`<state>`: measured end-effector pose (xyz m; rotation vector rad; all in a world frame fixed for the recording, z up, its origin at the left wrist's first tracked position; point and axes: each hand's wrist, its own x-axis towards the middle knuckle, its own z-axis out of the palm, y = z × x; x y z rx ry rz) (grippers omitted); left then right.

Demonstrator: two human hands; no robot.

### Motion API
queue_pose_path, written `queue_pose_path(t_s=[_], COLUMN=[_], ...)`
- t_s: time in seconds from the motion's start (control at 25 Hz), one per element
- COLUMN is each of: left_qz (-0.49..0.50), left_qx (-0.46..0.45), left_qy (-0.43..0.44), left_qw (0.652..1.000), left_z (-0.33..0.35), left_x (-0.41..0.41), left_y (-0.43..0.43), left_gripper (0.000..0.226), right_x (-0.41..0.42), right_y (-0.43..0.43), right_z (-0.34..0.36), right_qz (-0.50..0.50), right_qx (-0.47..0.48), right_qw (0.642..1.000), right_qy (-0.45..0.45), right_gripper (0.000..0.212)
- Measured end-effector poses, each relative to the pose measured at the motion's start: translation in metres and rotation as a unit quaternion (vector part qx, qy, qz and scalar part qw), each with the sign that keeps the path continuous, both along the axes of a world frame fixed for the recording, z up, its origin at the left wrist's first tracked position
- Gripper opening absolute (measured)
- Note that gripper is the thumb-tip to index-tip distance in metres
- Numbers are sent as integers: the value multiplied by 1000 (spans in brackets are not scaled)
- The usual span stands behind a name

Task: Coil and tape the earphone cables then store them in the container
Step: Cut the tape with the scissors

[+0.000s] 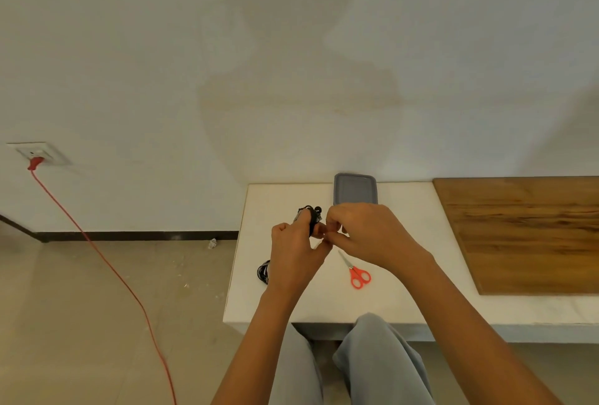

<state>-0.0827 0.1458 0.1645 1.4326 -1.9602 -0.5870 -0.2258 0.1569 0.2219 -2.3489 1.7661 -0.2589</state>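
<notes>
My left hand (293, 250) grips a coiled black earphone cable (310, 215) above the white table (291, 301), with the coil sticking up past its fingers. My right hand (366, 231) meets it from the right, fingertips pinching at the side of the coil; whether tape lies between them is too small to tell. A second black earphone coil (263, 271) lies on the table, partly hidden behind my left wrist. A grey container (355, 192) sits at the table's far edge, just beyond my hands.
Red-handled scissors (356, 273) lie on the table below my right hand. A wooden board (525, 232) covers the right part of the table. A red cord (107, 262) runs from a wall socket (37, 153) across the floor at left. My knees are below the table's front edge.
</notes>
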Motion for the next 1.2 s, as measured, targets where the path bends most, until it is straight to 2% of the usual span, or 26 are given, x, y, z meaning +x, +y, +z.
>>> queue_pose_path(t_s=[0.32,0.36,0.44,0.52,0.56,0.72,0.84,0.96,1.08,1.2], left_qz=[28,31,44,62,68,51,28,26,41,68], left_qx=[49,60,96,146,173,265,294,307,295,291], left_qy=[39,58,124,198,229,283,281,273,255,267], left_qw=[998,996,987,967,955,921,913,912,920,916], left_z=[-5,-3,1,3,2,-6,-16,-26,-39,-58], left_x=[-1,-1,0,2,3,8,13,16,16,19], left_y=[6,8,10,11,10,7,-1,-10,-15,-18], left_gripper=[25,22,20,18,18,19,22,23,21,19], right_x=[-1,-4,-12,-18,-18,-11,-11,-11,-13,-11], right_y=[-3,-4,-1,8,14,28,24,16,8,5], right_z=[0,-4,-18,-41,-58,-122,-139,-147,-158,-171], right_qz=[-4,-12,-51,-79,-74,-44,-43,-35,-15,-14], right_qx=[14,27,62,103,128,244,297,315,302,332], right_qw=[999,997,972,928,917,890,862,860,887,873], right_qy=[-30,-65,-220,-349,-369,-381,-408,-400,-349,-357], right_gripper=[21,19,17,36,45,59,61,52,35,29])
